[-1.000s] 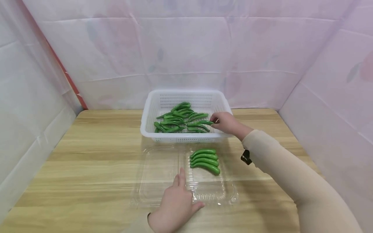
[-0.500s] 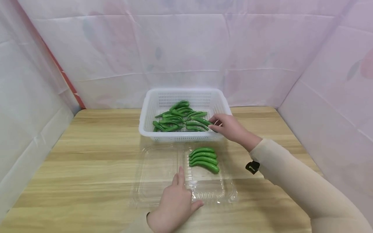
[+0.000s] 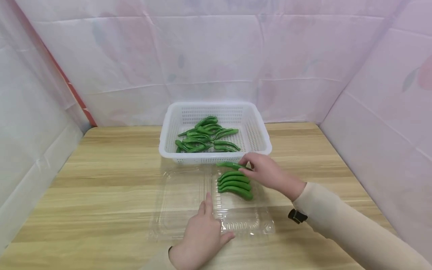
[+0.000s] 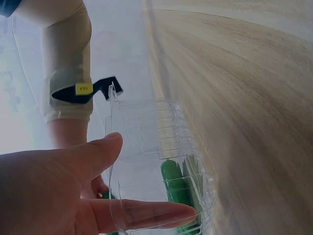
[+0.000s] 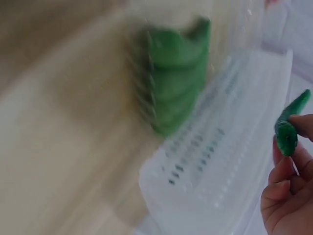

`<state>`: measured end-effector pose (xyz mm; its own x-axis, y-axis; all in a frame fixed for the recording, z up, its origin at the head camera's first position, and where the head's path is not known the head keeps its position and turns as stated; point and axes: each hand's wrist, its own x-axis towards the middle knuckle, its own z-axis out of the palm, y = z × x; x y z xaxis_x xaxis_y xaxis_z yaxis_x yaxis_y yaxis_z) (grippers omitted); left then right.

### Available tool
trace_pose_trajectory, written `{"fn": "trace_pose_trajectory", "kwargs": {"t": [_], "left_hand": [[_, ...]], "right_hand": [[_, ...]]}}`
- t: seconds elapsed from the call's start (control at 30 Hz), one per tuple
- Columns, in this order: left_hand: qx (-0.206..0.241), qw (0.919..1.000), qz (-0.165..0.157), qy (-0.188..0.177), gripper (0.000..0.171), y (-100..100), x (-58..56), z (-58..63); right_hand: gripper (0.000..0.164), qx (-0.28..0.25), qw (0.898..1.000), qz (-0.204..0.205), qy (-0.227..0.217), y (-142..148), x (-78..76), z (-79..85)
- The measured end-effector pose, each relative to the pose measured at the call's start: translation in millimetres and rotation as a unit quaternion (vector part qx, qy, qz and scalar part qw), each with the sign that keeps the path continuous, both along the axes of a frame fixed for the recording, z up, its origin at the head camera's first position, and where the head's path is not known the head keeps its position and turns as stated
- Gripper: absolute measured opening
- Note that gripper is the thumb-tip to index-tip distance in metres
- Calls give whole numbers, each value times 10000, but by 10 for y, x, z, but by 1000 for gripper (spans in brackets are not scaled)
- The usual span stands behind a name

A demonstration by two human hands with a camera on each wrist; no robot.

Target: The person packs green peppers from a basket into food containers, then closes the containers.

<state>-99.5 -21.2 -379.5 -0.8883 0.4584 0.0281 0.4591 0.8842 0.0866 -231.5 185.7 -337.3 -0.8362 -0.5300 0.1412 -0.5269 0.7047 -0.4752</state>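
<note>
My right hand [image 3: 264,170] pinches a green chili pepper [image 3: 229,165] between thumb and fingers, above the far end of a clear plastic clamshell box [image 3: 239,217]. In the right wrist view the pinched pepper [image 5: 288,127] points away from the fingertips. Several green peppers [image 3: 235,184] lie side by side in the box's right half. My left hand [image 3: 202,236] rests at the middle hinge of the box with index and middle fingers stretched forward and thumb out. In the left wrist view the left hand [image 4: 98,191] has its straight finger against the clear plastic.
Behind the box stands a white perforated basket [image 3: 256,131] holding a loose pile of green peppers [image 3: 202,135]. The box's flat left half [image 3: 182,202] lies open on the wooden table [image 3: 101,195]. Pale patterned sheets [image 3: 209,48] wall in the back and sides.
My right hand has taken a pepper from the basket's right side and carried it toward me, over the front rim to the box. The left hand stays in place.
</note>
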Motion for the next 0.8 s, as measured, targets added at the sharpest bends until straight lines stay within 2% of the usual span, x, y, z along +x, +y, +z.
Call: {"fn": "trace_pose_trajectory", "kwargs": {"t": [0.17, 0.33, 0.57, 0.8], "left_hand": [[-3, 10000, 27, -72, 58, -5, 3, 18], [-14, 10000, -7, -47, 57, -7, -4, 19], [24, 10000, -33, 18, 58, -13, -9, 12], [111, 9999, -71, 45, 57, -14, -12, -3]], "right_hand": [[11, 551, 9983, 183, -35, -61, 175, -134], [13, 1075, 9937, 303, 127, -122, 307, -299], [21, 1434, 9885, 296, 367, -163, 375, -460], [22, 1589, 9856, 339, 478, -179, 434, -500]]}}
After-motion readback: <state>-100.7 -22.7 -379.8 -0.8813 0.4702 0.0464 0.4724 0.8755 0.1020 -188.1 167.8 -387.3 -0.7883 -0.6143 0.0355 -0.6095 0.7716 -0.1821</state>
